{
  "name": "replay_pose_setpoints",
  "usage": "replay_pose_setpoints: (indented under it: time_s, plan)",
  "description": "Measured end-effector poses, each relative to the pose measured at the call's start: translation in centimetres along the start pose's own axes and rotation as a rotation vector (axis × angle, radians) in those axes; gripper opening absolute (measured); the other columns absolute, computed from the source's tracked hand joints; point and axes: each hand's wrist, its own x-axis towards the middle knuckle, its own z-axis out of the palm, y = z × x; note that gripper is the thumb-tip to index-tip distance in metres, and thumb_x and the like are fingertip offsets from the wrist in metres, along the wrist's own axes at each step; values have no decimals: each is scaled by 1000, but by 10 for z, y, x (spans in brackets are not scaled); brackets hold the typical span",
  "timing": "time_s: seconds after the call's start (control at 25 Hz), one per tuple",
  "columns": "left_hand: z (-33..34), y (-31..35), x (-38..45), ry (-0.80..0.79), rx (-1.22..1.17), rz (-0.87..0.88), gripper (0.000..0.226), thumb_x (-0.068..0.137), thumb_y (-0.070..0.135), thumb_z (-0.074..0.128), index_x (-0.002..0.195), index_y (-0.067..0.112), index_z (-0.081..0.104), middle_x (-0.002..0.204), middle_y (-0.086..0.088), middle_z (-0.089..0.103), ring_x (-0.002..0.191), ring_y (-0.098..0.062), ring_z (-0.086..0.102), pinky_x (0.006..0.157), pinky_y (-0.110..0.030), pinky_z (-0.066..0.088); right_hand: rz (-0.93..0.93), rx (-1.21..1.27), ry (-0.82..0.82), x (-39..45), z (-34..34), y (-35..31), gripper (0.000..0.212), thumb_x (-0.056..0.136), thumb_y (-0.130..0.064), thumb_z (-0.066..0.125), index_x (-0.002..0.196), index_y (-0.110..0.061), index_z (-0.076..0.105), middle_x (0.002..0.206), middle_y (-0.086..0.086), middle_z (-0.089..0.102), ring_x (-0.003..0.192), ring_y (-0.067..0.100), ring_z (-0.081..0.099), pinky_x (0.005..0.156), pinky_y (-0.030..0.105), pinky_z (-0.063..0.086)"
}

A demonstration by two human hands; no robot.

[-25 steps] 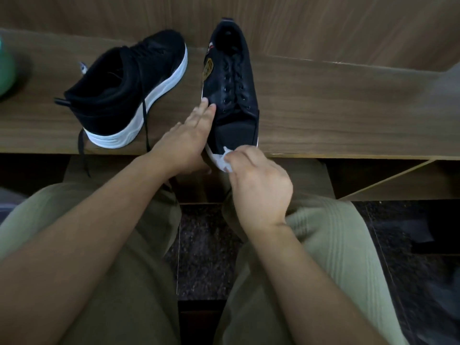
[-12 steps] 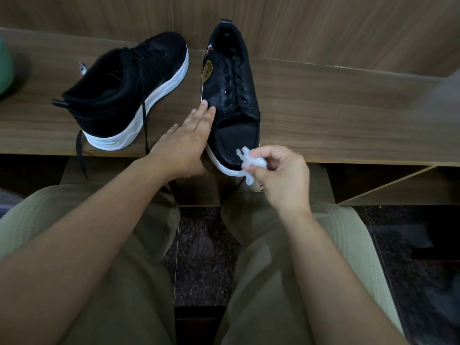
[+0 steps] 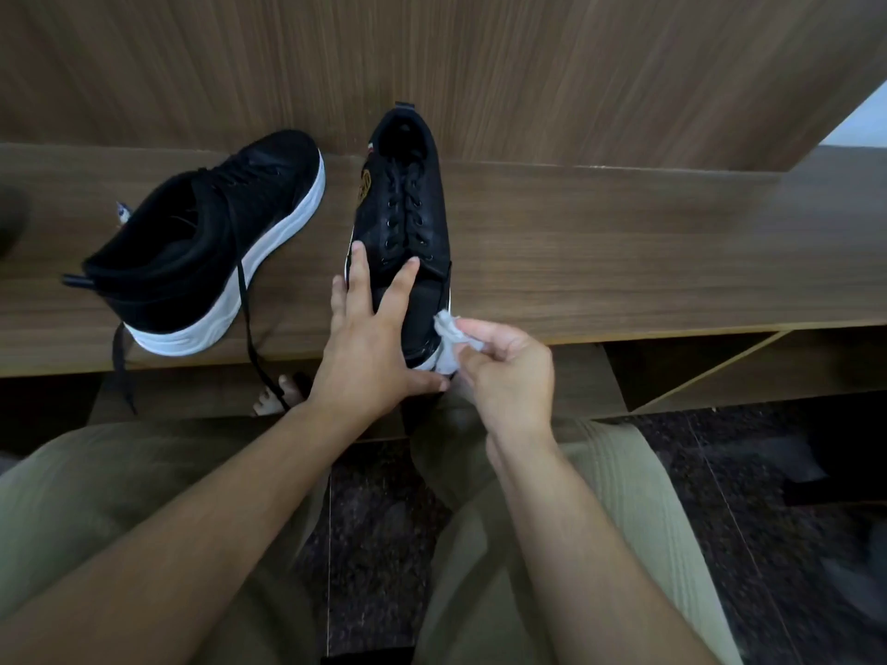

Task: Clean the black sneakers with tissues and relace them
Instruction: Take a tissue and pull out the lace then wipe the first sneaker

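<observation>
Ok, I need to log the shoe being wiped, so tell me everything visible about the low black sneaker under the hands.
The low black sneaker looks like smooth leather with a white sole edge, black laces threaded through its eyelets, a gold emblem on its side and a heel pull tab. It lies lengthwise on the wooden shelf, toe toward the person. The left hand rests on its toe with fingers spread; the right hand pinches a white tissue against the toe's edge.

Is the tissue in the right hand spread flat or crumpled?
Crumpled. The tissue is a bunched white wad, pinched by the right hand against the sneaker toe.
</observation>
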Motion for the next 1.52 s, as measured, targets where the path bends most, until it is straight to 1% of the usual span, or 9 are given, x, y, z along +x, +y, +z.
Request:
replay_pose_setpoints:
  time_s: [0.24, 0.36, 0.44, 0.56, 0.84, 1.0, 1.12, 1.32, 1.52]
  plan:
    - [-4, -8, -3, 79, -122, 63, 107, 70, 31, 76, 141, 53, -2, 158, -5, -12, 144, -31, 11, 106, -45, 35, 40, 153, 143, 19, -11, -9, 27, 83, 0, 64, 82, -26, 72, 93, 0, 74, 92, 15, 69, 92, 39, 52]
    - [-20, -16, -8, 138, -414, 123, 90, 77, 22, 69, 142, 50, 12, 149, 23, 24, 139, -11, 28, 107, -33, 35, -23, 58, 127, 16, -6, -13, 25, 85, -4, 64, 84, -28, 71, 92, -5, 73, 91, 12, 68, 87, 32, 53]
    - [-23, -16, -9, 102, -267, 110, 91, 75, 35, 70, 143, 46, 11, 151, 24, 10, 144, -16, 15, 113, -38, 24, -59, -70, 146, 14, 0, -15, 23, 85, -7, 64, 87, -29, 71, 90, -9, 72, 87, 9, 67, 83, 27, 53]
    - [-14, 2, 12, 97, 66, 3, 113, 61, 62, 71, 146, 38, 0, 158, -5, -8, 144, -33, -3, 113, -48, 13, -44, -24, 205, 12, 0, -19, 25, 85, -6, 63, 88, -29, 72, 90, -9, 72, 87, 8, 67, 84, 28, 54]
    - [15, 43, 52, -14, 149, -103, 118, 61, 61, 70, 141, 45, -14, 154, -10, -21, 133, -45, 24, 102, -50, 36, -14, 126, 334, 24, -14, -30, 28, 82, 1, 64, 88, -25, 73, 88, -10, 71, 81, 0, 66, 80, 22, 53]
    - [-4, 21, 43, 3, 58, -62, 110, 66, 48, 72, 142, 46, -8, 156, -9, 2, 131, -37, 34, 100, -46, 38, -57, 99, 263, 22, -9, -36, 24, 85, -2, 61, 90, -23, 72, 78, -16, 68, 69, -12, 63, 63, 2, 44]
    - [-22, -5, 32, -9, 94, -2, 103, 71, 38, 72, 144, 46, -1, 155, -2, 14, 130, -27, 40, 96, -40, 43, -108, -37, 215, 14, -2, -39, 26, 87, -5, 59, 94, -29, 68, 79, -19, 66, 80, -1, 65, 73, 13, 48]
    - [-43, -29, 18, -94, 132, 2, 89, 71, 34, 73, 140, 45, 18, 153, 2, 15, 131, -24, 37, 100, -39, 43, -134, -526, -29, 51, -3, -63, 72, 87, 5, 47, 142, -39, 32, 132, -8, 41, 91, 11, 47, 78, 24, 37]
    - [-35, -16, 15, -14, 349, -78, 95, 48, 62, 78, 123, 34, 26, 155, -4, 3, 142, -34, 10, 110, -53, 26, -313, -728, -189, 52, 13, -58, 74, 88, -1, 51, 143, -43, 26, 140, -4, 47, 115, 19, 54, 92, 35, 47]
